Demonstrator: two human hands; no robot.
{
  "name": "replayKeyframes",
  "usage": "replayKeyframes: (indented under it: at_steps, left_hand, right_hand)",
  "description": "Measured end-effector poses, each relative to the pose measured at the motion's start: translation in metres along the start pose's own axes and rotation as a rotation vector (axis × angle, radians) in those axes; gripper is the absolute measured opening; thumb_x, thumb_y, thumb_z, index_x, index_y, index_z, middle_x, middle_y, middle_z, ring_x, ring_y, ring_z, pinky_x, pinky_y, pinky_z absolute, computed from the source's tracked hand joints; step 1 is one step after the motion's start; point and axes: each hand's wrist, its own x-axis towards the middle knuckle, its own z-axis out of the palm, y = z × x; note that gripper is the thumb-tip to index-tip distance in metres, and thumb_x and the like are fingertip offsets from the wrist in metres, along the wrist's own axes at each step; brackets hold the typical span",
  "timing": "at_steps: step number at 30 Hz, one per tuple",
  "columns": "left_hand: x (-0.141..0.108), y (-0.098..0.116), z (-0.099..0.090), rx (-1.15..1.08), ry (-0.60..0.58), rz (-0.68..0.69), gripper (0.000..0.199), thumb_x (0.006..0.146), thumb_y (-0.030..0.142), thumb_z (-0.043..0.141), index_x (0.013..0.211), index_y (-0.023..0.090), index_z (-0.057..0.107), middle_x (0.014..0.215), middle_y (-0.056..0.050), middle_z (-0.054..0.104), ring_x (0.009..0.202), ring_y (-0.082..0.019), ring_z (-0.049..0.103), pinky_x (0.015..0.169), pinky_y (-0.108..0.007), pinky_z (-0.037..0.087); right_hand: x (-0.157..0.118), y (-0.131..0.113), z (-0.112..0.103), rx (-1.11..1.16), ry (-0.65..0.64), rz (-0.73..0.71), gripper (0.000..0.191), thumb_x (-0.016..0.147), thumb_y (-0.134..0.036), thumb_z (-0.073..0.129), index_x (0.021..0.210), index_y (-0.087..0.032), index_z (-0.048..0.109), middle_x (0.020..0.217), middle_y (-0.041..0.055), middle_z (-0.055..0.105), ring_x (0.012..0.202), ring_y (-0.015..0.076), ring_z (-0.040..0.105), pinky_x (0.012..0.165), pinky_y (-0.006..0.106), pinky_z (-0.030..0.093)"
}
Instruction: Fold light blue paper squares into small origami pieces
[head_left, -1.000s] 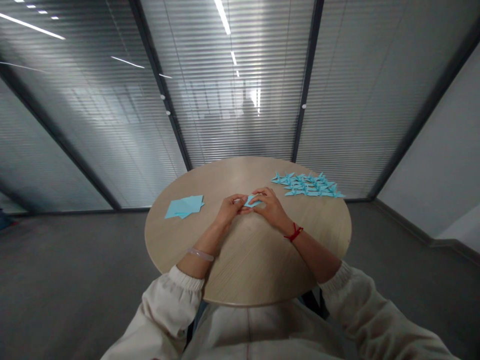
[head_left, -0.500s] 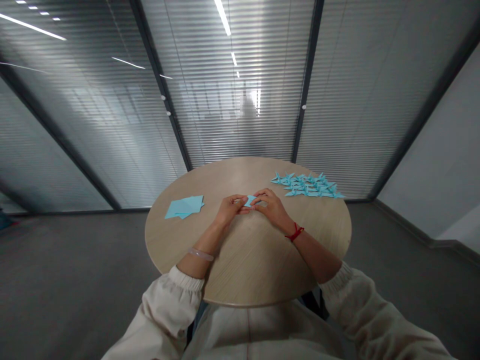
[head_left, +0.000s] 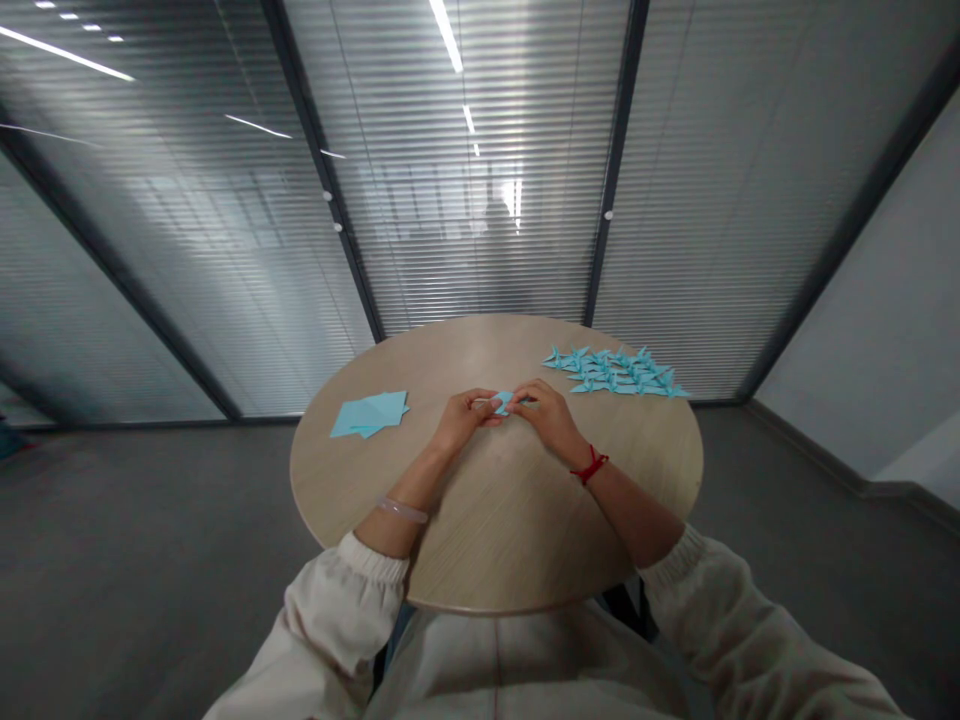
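Note:
A small folded piece of light-blue paper (head_left: 503, 400) is held between my two hands over the middle of the round table (head_left: 517, 540). My left hand (head_left: 463, 418) pinches its left side, thumb on top. On the other side, my right hand (head_left: 546, 412) grips the paper's right part between thumb and fingers. The fingers cover much of it, so its exact folds cannot be made out. Flat blue paper sheets (head_left: 371, 412) lie stacked to the left of my left hand. Several folded blue paper cranes (head_left: 615, 370) sit in rows beyond my right hand.
Behind the table's far edge stands a glass partition with blinds (head_left: 480, 270) and dark frame posts. Grey floor (head_left: 187, 540) surrounds the table, and a white wall (head_left: 877, 350) is on the right.
My fingers have shifted slightly on the folded paper, and its visible shape has changed from a flat rectangle to a more pointed one. The sheets and cranes have not moved.

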Motion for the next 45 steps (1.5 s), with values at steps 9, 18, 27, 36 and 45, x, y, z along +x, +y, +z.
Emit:
replayKeyframes:
  at_steps: [9,18,27,36,45]
  left_hand:
    - [-0.0018,0.0014,0.0028,-0.036,0.033,-0.003,0.037,0.064,0.035,0.079,0.090,0.012,0.068,0.078,-0.005,0.072,0.068,-0.015,0.067,0.075,-0.029,0.054]
    - [-0.0011,-0.0050,0.0051,-0.153,0.033,-0.043,0.031,0.068,0.024,0.076,0.092,0.010,0.065,0.081,-0.007,0.073,0.072,-0.015,0.069,0.081,-0.031,0.054]
    - [-0.0022,-0.0037,0.0072,-0.224,0.015,-0.079,0.023,0.067,0.015,0.074,0.088,0.010,0.066,0.085,-0.007,0.072,0.074,-0.015,0.068,0.084,-0.031,0.055]
    - [-0.0049,-0.0010,0.0057,-0.178,-0.040,-0.088,0.032,0.067,0.022,0.078,0.094,0.009,0.067,0.090,-0.010,0.073,0.076,-0.016,0.069,0.080,-0.030,0.056]
    - [-0.0013,-0.0064,0.0037,-0.150,0.009,-0.059,0.039,0.061,0.026,0.082,0.093,0.011,0.066,0.082,-0.006,0.074,0.072,-0.016,0.069,0.079,-0.030,0.055]
  right_hand:
    - [-0.0003,0.0012,0.0024,0.027,-0.016,0.011,0.016,0.086,-0.035,0.059,0.081,-0.020,0.063,0.087,0.0044,0.060,0.083,0.0175,0.057,0.076,0.030,0.046]
    - [-0.0007,-0.0002,0.0034,0.040,-0.011,0.017,0.012,0.086,-0.032,0.059,0.081,-0.020,0.061,0.089,0.0047,0.060,0.086,0.0180,0.057,0.079,0.031,0.046]
    - [-0.0008,0.0020,0.0050,0.054,0.010,0.018,0.008,0.083,-0.027,0.059,0.079,-0.020,0.059,0.088,0.0042,0.059,0.086,0.0184,0.057,0.080,0.032,0.047]
    - [-0.0006,0.0018,0.0039,0.053,0.003,0.062,0.006,0.080,-0.025,0.059,0.076,-0.020,0.059,0.086,0.0040,0.060,0.085,0.0186,0.058,0.080,0.033,0.047]
    - [-0.0001,-0.0002,0.0059,0.097,0.037,0.119,0.009,0.078,-0.029,0.062,0.075,-0.020,0.061,0.085,0.0034,0.060,0.082,0.0181,0.058,0.079,0.033,0.049]
